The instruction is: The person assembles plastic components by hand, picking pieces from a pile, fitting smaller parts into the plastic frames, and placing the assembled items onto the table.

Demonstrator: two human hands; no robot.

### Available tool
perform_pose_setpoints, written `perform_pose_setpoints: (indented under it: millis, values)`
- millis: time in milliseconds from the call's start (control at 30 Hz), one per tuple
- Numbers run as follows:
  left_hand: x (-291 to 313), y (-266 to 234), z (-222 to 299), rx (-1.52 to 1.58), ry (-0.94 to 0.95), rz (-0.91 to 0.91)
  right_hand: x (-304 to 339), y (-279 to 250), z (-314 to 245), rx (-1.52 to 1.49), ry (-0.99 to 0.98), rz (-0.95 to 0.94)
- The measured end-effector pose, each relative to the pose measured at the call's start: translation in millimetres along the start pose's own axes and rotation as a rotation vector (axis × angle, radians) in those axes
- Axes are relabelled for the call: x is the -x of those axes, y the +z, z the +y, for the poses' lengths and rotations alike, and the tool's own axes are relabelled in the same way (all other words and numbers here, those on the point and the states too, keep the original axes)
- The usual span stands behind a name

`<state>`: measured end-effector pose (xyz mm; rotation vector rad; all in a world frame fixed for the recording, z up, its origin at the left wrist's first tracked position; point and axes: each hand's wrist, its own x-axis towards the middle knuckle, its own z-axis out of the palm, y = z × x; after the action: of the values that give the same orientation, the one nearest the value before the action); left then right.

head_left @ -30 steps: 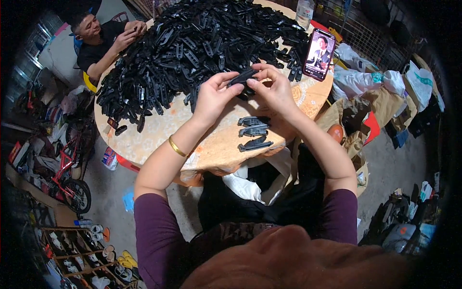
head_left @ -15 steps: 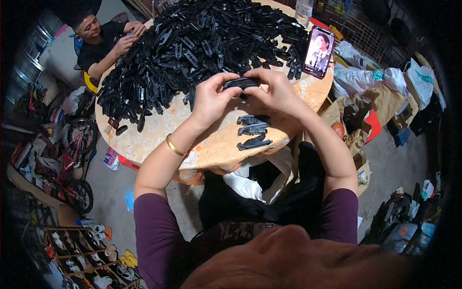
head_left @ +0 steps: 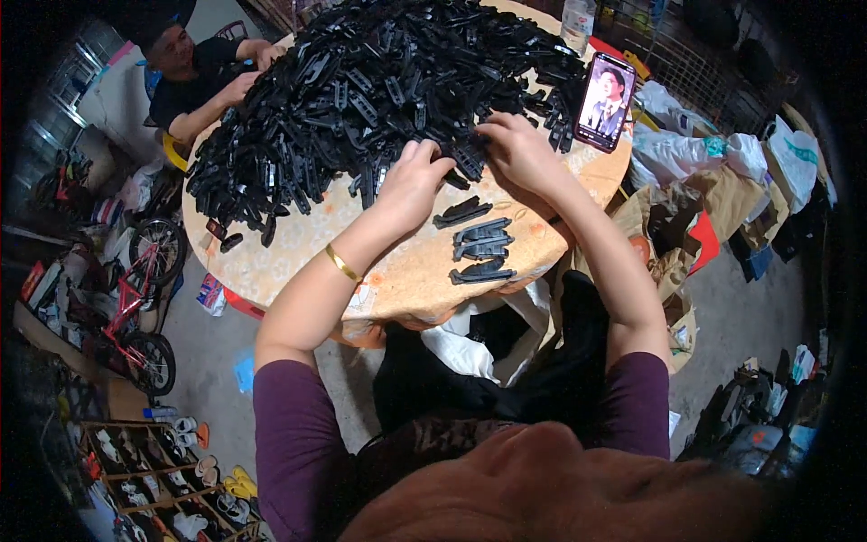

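The table [head_left: 316,244] carries a heap [head_left: 361,99] of black parts at its 12 o'clock and a phone [head_left: 603,102] at 2. The left hand [head_left: 414,183] is by the heap's near edge, the right hand [head_left: 521,154] at its 2 o'clock, fingertips at the heap — whether either grip is clamped on a part, I cannot tell. A short column [head_left: 483,247] of parts lies at 6 o'clock from the hands.

Bare tabletop [head_left: 293,244] near left; black pile [head_left: 361,95] blocks far side.
I could slip in there; phone [head_left: 605,101] obstructs right edge, row of black pieces [head_left: 483,246] sits in the near middle.
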<state>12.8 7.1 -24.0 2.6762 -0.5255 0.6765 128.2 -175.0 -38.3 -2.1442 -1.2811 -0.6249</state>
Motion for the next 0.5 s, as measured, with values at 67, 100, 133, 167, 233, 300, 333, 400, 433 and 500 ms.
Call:
perform_pose_setpoints:
  millis: [67, 100, 133, 167, 233, 300, 333, 400, 433, 500]
  values:
    - [-4, -3, -1, -0.112, 0.044, -0.035, -6, 6, -2, 0.073, -0.046, -0.010]
    - [-5, -6, -1, -0.113, 0.043, -0.037, -11, 5, -4, 0.098, 0.049, -0.108]
    - [-5, -8, 0, -0.108, 0.055, -0.056, -15, 4, -5, 0.123, 0.144, -0.206]
    - [-5, -10, 0, -0.104, 0.068, -0.072, -17, 3, -6, 0.122, 0.142, -0.206]
    - [-3, -9, -5, -0.060, 0.058, -0.076, -20, 3, -6, 0.239, 0.114, -0.195]
    - [-6, -10, -4, -0.012, 0.051, -0.080, -18, 11, -3, 0.125, 0.054, -0.045]
    - [-9, -11, -2, 0.282, -0.167, -0.035, -16, 13, -1, 0.138, 0.057, -0.067]
    - [-12, -11, -4, 0.823, -0.499, 0.067, -17, 14, 1, 0.143, 0.020, -0.109]
    - [-12, -10, -9, 1.179, -0.611, 0.109, -15, 15, 1, 0.141, 0.021, -0.109]
    - [-11, -15, -11, 1.601, -0.718, 0.071, -15, 14, 4, 0.176, 0.035, -0.104]
